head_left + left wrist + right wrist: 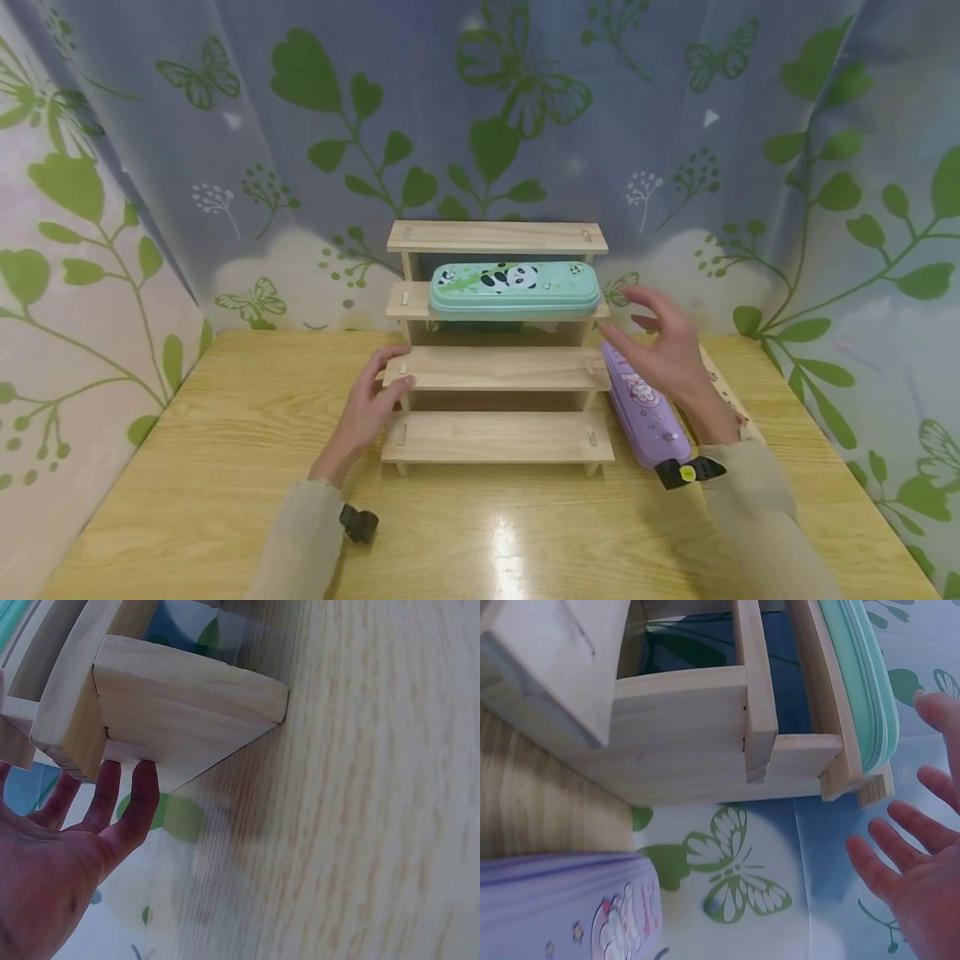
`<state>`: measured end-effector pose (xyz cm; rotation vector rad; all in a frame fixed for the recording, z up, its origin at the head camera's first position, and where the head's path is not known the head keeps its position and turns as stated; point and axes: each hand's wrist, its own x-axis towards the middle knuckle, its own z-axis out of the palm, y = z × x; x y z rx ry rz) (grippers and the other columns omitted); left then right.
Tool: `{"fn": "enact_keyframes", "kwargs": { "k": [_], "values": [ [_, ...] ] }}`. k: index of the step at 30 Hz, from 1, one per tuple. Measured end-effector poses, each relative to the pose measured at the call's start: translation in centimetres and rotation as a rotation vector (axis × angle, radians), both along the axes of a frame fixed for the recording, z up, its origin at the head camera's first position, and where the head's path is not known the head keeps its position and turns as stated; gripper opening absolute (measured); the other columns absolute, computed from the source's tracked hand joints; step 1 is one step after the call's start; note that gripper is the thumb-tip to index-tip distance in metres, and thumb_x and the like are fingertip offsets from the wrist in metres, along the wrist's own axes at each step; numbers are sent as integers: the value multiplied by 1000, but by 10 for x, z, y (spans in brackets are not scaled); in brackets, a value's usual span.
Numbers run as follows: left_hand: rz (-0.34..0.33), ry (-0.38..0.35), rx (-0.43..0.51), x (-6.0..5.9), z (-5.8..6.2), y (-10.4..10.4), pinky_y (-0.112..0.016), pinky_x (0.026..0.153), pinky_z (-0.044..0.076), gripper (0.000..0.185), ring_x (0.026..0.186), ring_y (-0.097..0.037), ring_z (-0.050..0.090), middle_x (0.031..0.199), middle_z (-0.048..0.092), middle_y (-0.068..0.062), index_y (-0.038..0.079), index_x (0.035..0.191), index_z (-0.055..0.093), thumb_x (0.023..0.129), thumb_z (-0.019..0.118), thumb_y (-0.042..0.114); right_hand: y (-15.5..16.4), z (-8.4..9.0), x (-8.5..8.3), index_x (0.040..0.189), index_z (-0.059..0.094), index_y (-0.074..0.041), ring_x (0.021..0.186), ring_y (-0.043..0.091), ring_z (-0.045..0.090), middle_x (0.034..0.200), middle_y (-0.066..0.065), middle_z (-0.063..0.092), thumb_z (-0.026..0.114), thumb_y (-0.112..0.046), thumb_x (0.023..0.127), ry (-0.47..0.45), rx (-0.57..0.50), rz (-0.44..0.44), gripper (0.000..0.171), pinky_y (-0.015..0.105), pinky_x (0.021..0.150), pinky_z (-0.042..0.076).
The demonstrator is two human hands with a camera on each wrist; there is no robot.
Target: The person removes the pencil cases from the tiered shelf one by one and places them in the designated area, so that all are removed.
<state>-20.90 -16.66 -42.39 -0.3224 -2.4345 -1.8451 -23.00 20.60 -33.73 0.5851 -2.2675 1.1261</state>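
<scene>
Matt bare-wood rack on a glossy, varnished wood table.

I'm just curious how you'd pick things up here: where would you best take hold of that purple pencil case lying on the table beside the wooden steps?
Grip the long, flat purple pencil case across its narrow width, near the middle, coming from above. It lies flat on the wooden table beside the stepped wooden rack, under the open right hand, so probably only its top is free.

The right hand is hovering with its fingers spread and straight, holding nothing, just beside the end of the wooden stepped shelf. A mint-green case is lying on an upper step. A purple case is resting on the tabletop below.
</scene>
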Motion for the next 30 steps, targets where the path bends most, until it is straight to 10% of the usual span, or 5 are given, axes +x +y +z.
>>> {"fn": "enact_keyframes", "kwargs": {
  "k": [12,17,30],
  "values": [
    [23,-2,5,0,3,3,-48,76,52,42,96,-43,56,137,43,-12,16,136,45,96,55,21,-13,4,-33,123,57,1,117,35,54,124,17,59,75,-8,79,-31,-18,44,48,50,93,48],
    [23,-6,9,1,3,3,-50,77,52,42,96,-41,56,137,43,-12,16,136,45,96,55,20,-4,-10,-58,129,54,-12,121,29,52,132,7,56,75,-29,81,-110,9,23,55,50,95,47],
    [18,-23,10,0,2,1,-50,78,51,43,100,-45,55,137,43,-11,19,137,44,96,55,22,-7,-13,-63,126,54,-15,118,23,53,127,3,56,78,-35,77,-194,-25,45,58,48,100,43]
  ]
}}
